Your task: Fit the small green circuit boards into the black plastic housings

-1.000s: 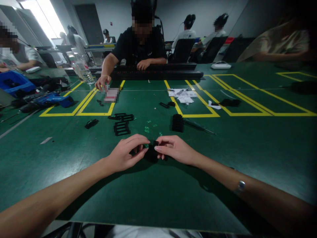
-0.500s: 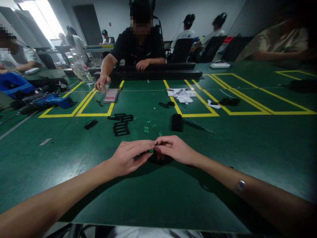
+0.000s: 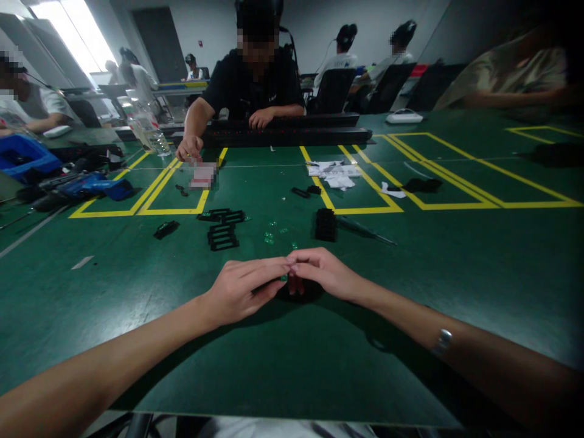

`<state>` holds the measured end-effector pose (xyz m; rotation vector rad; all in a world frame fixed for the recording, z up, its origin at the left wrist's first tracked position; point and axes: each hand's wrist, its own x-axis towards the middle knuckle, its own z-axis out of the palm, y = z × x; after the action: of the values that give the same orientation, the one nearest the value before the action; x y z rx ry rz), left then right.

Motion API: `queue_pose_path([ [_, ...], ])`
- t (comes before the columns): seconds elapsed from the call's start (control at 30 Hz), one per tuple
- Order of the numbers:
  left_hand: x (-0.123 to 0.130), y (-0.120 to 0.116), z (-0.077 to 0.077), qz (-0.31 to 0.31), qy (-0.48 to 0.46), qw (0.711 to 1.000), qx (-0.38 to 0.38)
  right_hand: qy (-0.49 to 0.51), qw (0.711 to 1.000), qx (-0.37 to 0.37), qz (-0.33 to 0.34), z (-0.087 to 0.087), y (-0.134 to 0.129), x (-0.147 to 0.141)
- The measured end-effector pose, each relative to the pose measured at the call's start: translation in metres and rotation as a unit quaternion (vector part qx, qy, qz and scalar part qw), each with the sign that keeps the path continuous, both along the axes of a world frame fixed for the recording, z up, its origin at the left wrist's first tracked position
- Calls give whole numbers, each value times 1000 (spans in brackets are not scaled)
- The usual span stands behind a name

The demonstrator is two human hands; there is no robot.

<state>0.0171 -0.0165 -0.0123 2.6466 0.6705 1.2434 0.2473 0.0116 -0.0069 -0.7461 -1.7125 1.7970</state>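
Note:
My left hand (image 3: 249,286) and my right hand (image 3: 322,274) meet over the near middle of the table, fingertips touching. Between the left thumb and fingers a small green piece (image 3: 284,278) shows; most of it is covered. The right thumb and index finger are pinched together at the left fingertips, and what they grip is hidden. Just beyond lie several small clear-green pieces (image 3: 269,238). Black rectangular frames (image 3: 222,236) rest to their left, and a block of black parts (image 3: 325,225) stands to their right, beside a screwdriver (image 3: 371,232).
A co-worker's hand (image 3: 189,149) reaches to a pale packet (image 3: 204,175) across the green table (image 3: 114,274). Long black bars (image 3: 283,137) lie in front of that person. Crumpled white paper (image 3: 337,176), a blue power tool (image 3: 95,185) and bottles (image 3: 157,139) are farther off.
My fingers have closed in tighter around the small piece, and the dark part seen at the fingertips is now covered. The co-worker's hand has shifted slightly.

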Motion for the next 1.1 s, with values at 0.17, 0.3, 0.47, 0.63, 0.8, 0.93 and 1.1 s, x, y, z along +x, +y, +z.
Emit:
queue_pose_path([
  [0.17, 1, 0, 0, -4, -11, 1000, 2, 5, 1000, 1, 2, 1, 0, 0],
  [0.3, 0, 1, 0, -9, -9, 1000, -4, 1, 1000, -5, -4, 2, 0, 0],
  [0.47, -1, 0, 0, -4, -17, 1000, -11, 6, 1000, -16, -8, 3, 0, 0],
  [0.63, -1, -1, 0, 1, -10, 1000, -19, -5, 1000, -19, -12, 3, -1, -1],
  [0.8, 0, -3, 1, 12, -7, 1000, -16, 12, 1000, -24, -15, 5, -2, -2],
  [0.93, -1, -3, 1, 13, -7, 1000, -19, 8, 999, -29, -18, 7, -3, -3],
  [1.1, -1, -2, 1, 11, -10, 999, -31, 27, 997, -61, -25, 4, -4, -4],
])
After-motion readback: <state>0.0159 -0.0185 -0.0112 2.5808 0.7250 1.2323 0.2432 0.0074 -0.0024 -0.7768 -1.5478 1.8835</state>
